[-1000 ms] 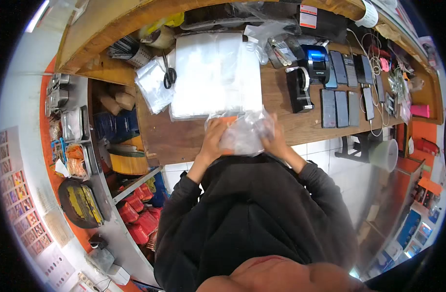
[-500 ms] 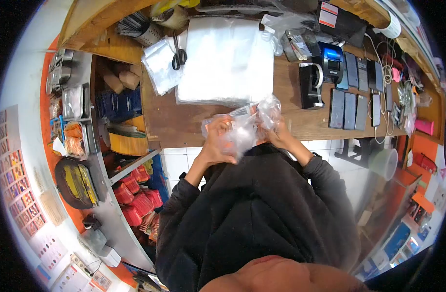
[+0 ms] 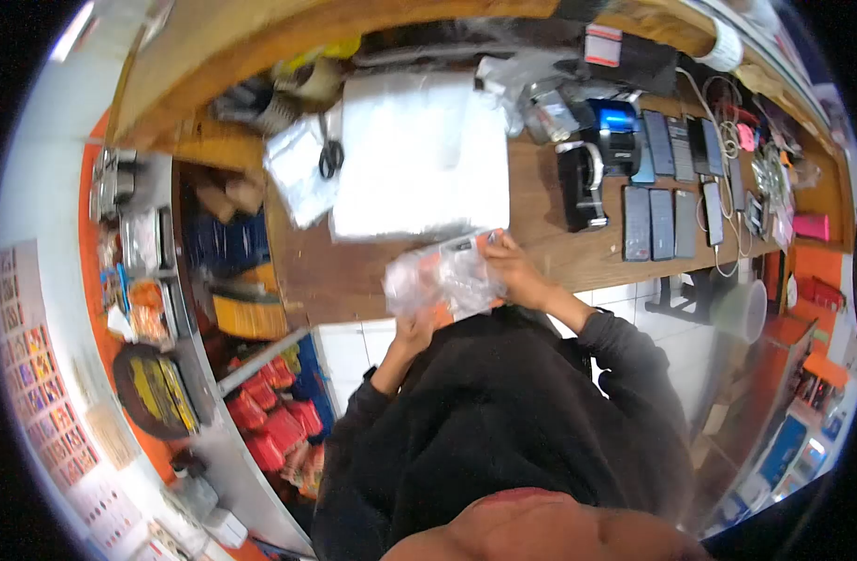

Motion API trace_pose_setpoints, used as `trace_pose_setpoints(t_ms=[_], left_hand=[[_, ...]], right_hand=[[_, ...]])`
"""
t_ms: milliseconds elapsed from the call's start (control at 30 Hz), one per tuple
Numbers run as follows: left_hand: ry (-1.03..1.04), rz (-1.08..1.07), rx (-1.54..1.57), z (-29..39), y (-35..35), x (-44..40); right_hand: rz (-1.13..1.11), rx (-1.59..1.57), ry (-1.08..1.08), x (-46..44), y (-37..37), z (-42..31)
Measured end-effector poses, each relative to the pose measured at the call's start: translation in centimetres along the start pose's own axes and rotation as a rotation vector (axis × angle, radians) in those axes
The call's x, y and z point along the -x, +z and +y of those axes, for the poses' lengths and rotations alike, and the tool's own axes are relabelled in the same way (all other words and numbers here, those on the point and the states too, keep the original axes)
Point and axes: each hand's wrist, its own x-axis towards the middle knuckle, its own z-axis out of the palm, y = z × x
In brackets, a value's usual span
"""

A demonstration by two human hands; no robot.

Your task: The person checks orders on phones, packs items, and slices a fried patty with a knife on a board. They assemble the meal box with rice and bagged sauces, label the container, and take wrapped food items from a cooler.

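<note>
A clear plastic bag (image 3: 438, 279) with orange and dark printing is stretched between my two hands at the table's front edge. My left hand (image 3: 412, 335) grips its lower left side, fingers partly hidden behind the plastic. On the upper right corner my right hand (image 3: 514, 269) is closed, thumb and fingers pinching the edge. What lies inside the bag, if anything, is blurred. Just beyond it rests a stack of clear plastic sheets or bags (image 3: 419, 159).
Black scissors (image 3: 330, 159) lie on smaller plastic bags (image 3: 298, 178) to the left. A tape dispenser (image 3: 581, 187), a small printer (image 3: 611, 136) and several phones (image 3: 660, 224) with cables stand on the right. Red packets (image 3: 277, 430) fill a lower left shelf.
The bag has gone from bunched up to spread flatter, showing its orange print. My left hand has moved down, my right hand to the bag's upper corner. The whole view has tilted.
</note>
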Motion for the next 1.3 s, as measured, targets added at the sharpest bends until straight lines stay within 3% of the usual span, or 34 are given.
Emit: trace_pose_setpoints(t_ms=[100,167,267,367,433,467,533,667,800,900,933,1000,1067,1167,1300], left_hand=[[0.261,-0.026,-0.044,6.9,2.8,-4.8],[0.322,-0.273,-0.726,9.4,2.8,-7.2],[0.213,-0.445,-0.72,5.3,3.0,-7.3],[0.251,-0.345,-0.609,5.7,4.0,-6.9],[0.254,-0.305,-0.59,6.5,4.4,-6.7],[0.251,-0.279,-0.587,6.9,4.8,-6.8],[0.209,-0.311,-0.556,6.9,5.1,-7.1],[0.371,-0.229,-0.895,8.2,5.4,-7.7],[0.298,-0.362,-0.922,5.9,3.9,-7.6],[0.195,-0.369,-0.749,2.0,3.3,-7.3],[0.262,-0.353,-0.722,1.4,3.6,-7.2],[0.627,-0.301,-0.721,3.6,6.6,-8.0],[0.867,-0.283,-0.769,7.8,10.8,-8.8],[0.738,-0.618,-0.917,11.0,14.1,-8.7],[0.819,-0.613,-0.619,10.8,10.1,-9.1]], right_hand=[[0.082,-0.026,-0.04,0.1,-2.5,-0.8],[0.001,0.0,-0.096,-0.1,-3.6,-0.9],[0.016,0.088,-0.107,0.1,-4.8,-1.4],[-0.132,0.163,-0.04,1.7,-5.9,-1.3],[-0.054,-0.039,0.215,2.0,-7.4,-2.3],[-0.044,-0.022,0.203,2.0,-7.3,-2.1],[-0.173,0.038,0.341,2.5,-6.1,-2.0],[-0.124,0.029,0.1,2.8,-5.1,-0.5],[-0.163,0.005,0.128,2.9,-7.1,0.0],[-0.11,-0.019,0.296,2.4,-9.8,-0.7],[-0.172,0.065,0.265,2.4,-10.1,-0.6],[-0.236,0.142,0.235,2.4,-8.6,-0.1],[-0.145,-0.063,0.051,2.7,-3.9,0.3],[-0.08,-0.311,-0.028,3.3,-1.4,-0.1],[-0.041,-0.565,-0.057,3.5,-1.6,0.2]])
